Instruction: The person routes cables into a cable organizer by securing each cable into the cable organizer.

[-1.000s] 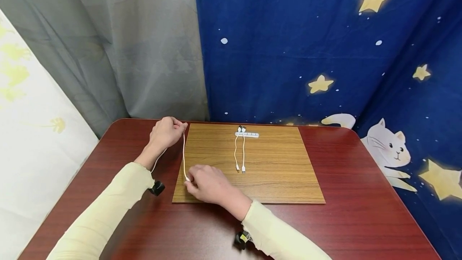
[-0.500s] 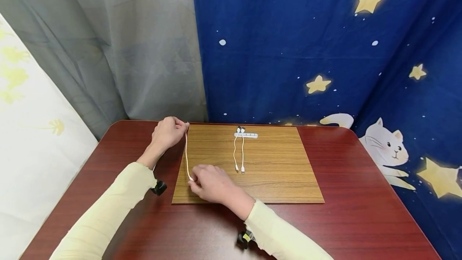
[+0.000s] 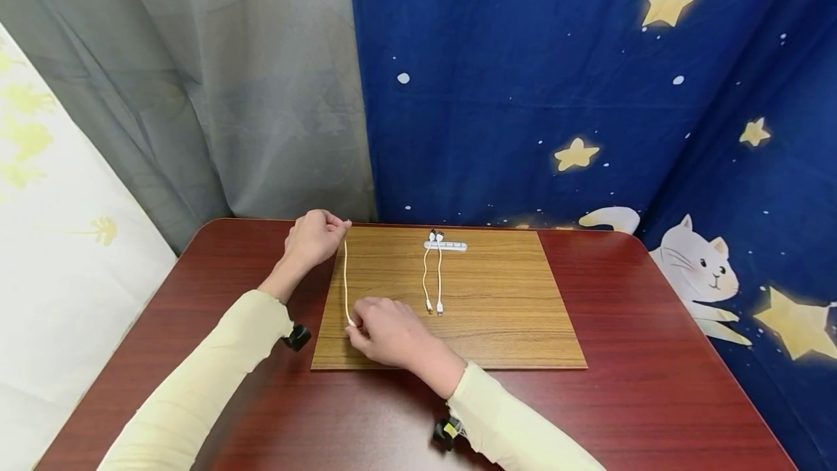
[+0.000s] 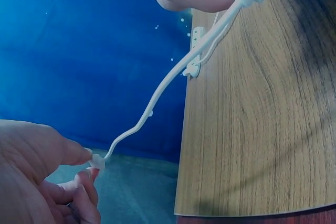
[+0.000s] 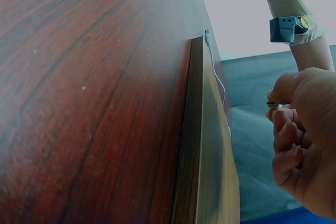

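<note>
A short white charging cable [image 3: 346,278] runs between my two hands over the left part of the wood-grain board [image 3: 503,311]. My left hand [image 3: 316,237] pinches its far end, and thumb and finger meet on a white plug [image 4: 97,161] in the left wrist view. At the near end my right hand [image 3: 386,329] grips the other plug, whose metal tip [image 5: 271,105] pokes out between thumb and finger in the right wrist view. Two more white cables [image 3: 440,275] lie side by side on the board, set in a pale cable-clip strip [image 3: 455,246] near its back edge.
Another white cable [image 5: 219,80] lies on the table left of the board, hidden by my left arm in the head view. The reddish-brown table [image 3: 641,325] surrounds the board. A grey curtain [image 3: 288,93] and a blue star curtain [image 3: 497,93] hang behind.
Both hands have shifted slightly to the right with the cable between them, bringing it over the board's left side. The cables in the strip have not moved.
</note>
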The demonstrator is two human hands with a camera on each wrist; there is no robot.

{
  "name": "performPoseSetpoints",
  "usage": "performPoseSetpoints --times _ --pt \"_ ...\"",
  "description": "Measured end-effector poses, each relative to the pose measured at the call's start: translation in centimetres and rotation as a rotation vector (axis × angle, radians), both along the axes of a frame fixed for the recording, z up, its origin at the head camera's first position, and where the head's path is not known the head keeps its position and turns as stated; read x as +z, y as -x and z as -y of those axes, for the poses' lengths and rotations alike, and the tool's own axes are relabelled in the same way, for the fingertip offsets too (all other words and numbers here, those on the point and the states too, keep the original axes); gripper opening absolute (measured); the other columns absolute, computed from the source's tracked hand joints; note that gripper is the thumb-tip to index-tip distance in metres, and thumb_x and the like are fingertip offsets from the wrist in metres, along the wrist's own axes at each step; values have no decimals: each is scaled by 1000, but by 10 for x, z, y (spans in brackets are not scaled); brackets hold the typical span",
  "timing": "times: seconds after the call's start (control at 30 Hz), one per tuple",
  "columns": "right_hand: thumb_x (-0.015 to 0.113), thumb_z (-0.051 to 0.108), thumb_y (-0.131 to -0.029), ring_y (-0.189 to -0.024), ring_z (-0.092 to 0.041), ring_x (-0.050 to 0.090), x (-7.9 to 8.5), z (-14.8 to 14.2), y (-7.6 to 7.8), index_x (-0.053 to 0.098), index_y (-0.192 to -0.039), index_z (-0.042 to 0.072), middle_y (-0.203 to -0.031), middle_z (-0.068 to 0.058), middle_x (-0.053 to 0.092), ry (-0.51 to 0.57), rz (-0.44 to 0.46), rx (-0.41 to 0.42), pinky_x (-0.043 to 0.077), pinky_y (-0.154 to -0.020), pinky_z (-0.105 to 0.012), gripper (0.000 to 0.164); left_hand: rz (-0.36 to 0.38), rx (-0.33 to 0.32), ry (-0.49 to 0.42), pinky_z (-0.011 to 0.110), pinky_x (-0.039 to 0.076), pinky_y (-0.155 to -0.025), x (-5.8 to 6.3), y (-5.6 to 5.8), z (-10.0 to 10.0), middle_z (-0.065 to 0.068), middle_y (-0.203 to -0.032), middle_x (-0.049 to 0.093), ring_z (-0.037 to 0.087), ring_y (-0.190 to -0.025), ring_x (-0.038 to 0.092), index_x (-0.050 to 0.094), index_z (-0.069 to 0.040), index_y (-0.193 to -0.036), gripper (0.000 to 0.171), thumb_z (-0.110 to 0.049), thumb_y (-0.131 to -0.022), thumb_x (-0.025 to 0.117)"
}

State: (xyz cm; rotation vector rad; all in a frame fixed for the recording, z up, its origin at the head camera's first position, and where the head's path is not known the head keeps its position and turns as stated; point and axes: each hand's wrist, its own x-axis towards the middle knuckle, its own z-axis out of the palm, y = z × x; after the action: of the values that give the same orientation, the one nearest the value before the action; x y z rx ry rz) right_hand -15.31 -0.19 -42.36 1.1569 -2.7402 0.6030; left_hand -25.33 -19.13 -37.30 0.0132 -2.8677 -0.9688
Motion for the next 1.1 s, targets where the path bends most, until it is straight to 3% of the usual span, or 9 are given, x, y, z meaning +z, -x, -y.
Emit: performPoseSetpoints --times 1.1 --pt "68 27 -95 -61 -7 48 -2 -15 7 50 -76 21 -71 11 47 -28 -4 -19 40 -52 -25 27 -8 3 -13 49 49 -75 -2 10 -17 2 -97 73 29 -89 65 72 -14 -98 31 -43 -99 62"
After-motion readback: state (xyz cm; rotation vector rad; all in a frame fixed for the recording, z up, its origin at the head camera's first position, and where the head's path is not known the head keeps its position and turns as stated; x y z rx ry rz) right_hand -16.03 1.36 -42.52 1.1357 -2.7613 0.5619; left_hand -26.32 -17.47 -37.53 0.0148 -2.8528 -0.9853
